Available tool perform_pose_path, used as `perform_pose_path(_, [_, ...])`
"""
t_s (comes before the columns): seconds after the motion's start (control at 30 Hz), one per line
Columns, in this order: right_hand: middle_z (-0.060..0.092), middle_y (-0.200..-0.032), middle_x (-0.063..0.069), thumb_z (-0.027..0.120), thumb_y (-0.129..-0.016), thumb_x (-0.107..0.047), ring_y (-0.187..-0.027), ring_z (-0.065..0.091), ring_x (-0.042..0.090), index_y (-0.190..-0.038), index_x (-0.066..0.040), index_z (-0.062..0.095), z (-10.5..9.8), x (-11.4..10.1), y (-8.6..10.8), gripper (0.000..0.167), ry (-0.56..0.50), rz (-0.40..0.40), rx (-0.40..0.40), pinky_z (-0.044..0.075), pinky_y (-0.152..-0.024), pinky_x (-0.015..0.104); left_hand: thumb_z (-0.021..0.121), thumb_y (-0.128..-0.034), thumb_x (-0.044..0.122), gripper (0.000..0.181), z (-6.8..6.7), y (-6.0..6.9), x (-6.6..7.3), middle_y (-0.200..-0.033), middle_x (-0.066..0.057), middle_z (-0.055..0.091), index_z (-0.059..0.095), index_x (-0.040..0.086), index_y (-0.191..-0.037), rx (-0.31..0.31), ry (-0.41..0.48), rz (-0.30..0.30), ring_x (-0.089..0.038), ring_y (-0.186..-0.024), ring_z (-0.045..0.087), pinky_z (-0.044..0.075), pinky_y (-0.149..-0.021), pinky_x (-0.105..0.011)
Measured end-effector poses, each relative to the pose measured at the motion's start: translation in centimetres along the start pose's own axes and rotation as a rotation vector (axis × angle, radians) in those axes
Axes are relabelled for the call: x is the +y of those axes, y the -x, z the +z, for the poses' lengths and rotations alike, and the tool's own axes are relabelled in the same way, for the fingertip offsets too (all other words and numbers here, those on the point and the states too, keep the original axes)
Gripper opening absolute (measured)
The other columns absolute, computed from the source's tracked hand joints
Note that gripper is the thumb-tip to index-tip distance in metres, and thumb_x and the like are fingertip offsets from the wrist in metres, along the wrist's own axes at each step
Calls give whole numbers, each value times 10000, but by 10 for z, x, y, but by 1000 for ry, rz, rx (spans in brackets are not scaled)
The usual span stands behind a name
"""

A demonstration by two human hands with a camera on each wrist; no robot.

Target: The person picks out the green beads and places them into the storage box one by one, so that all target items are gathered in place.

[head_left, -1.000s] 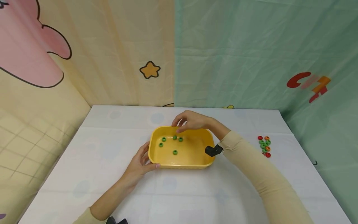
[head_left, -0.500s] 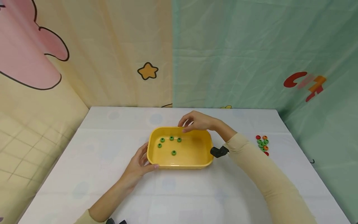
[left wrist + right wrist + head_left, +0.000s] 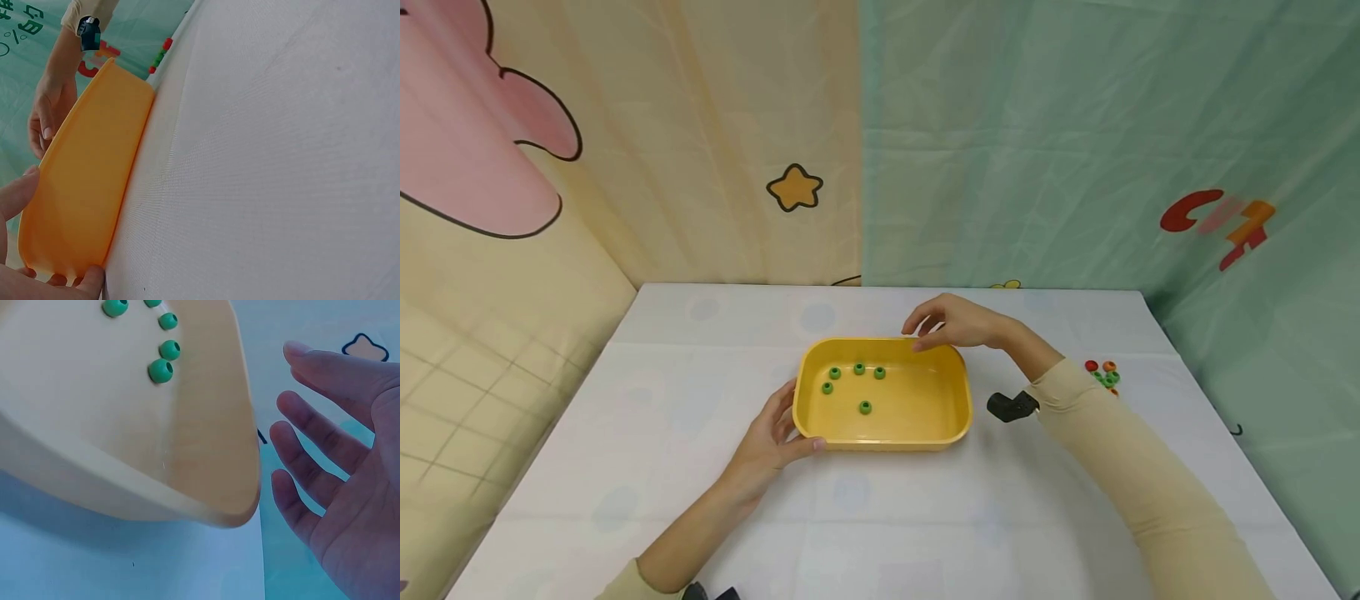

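Note:
A yellow plastic tray [image 3: 917, 404] sits mid-table. Several green beads [image 3: 865, 407] lie spread over the left half of its floor. My left hand [image 3: 767, 446] grips the tray's left end, its thumb along the front rim and the other fingers against the side wall, as the left wrist view also shows. Above the back rim, toward the right corner, hovers my right hand [image 3: 958, 323]. In the right wrist view that hand's fingers [image 3: 306, 462] are spread and loosely bent beside the tray's outer wall, holding nothing.
Several red, orange and green beads [image 3: 1110, 378] lie in a small group on the right of the white-covered table [image 3: 880, 517], partly hidden by the right sleeve [image 3: 1150, 492]. Printed curtains [image 3: 1060, 150] stand behind and beside the table.
My right hand has moved rightward along the back rim, away from the green beads. One green bead below its fingertips has shifted slightly left. The left hand has kept its hold on the tray.

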State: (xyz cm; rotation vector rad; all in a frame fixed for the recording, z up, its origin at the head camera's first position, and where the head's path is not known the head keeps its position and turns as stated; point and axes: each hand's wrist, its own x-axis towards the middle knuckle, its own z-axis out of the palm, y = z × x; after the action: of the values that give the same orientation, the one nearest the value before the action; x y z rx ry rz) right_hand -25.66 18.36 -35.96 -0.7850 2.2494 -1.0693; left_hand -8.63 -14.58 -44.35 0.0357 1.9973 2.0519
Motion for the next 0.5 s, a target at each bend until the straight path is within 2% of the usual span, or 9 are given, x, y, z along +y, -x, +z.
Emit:
perform_pose_path(0.3, [677,-1261,101,765,-958,-167,-1147,611,280,-1241,-4,710,-14,13,24,331,6,51,39,572,-952,395,840,-858,29,1002,0,0,0,-1647,-64,279,232,172,-1642,-3,-10,0,-308,-1509,282,407,-1129,-290])
perform_pose_path(0.5, [655,-1300,163,766,-958,-178,-1158,611,278,-1239,-38,721,-23,24,40,318,5,60,72,576,-952,403,846,-853,34,1004,0,0,-1,-1647,-67,281,238,173,-1640,0,-13,0,-310,-1508,283,402,-1134,-297])
